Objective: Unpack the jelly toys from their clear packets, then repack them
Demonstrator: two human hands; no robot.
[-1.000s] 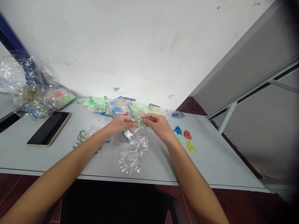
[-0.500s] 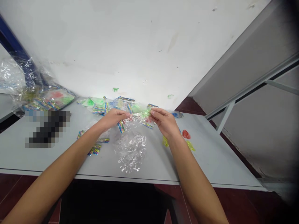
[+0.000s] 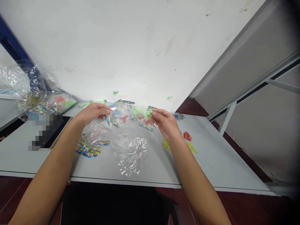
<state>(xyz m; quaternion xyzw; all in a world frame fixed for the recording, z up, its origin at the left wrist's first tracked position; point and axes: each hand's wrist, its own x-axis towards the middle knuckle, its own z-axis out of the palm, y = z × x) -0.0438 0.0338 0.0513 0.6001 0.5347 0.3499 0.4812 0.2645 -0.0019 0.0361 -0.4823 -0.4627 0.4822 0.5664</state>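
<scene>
My left hand [image 3: 92, 114] is at the middle of the white table [image 3: 211, 159], its fingertips pinched on the edge of a thin clear plastic bag [image 3: 123, 113]. My right hand [image 3: 165, 123] pinches a translucent green piece [image 3: 149, 114] at the bag's far end. Colourful printed packet strips [image 3: 108, 119] lie just below my left fingers. A red translucent shape [image 3: 123, 118] shows through the plastic between my hands. Whether the plastic runs unbroken from hand to hand is hard to tell.
A crumpled clear bag [image 3: 130, 153] lies in front of my hands, and printed strips [image 3: 87, 150] lie to its left. A pixelated phone [image 3: 50, 132] and heaped plastic [image 3: 16, 84] are at left. Red [image 3: 187, 136] and yellow-green [image 3: 166, 143] shapes are at right, beyond them the table edge.
My left hand has moved left, away from my right hand, which has shifted little. The printed strips on the table have shifted, and more of them now show below my left forearm.
</scene>
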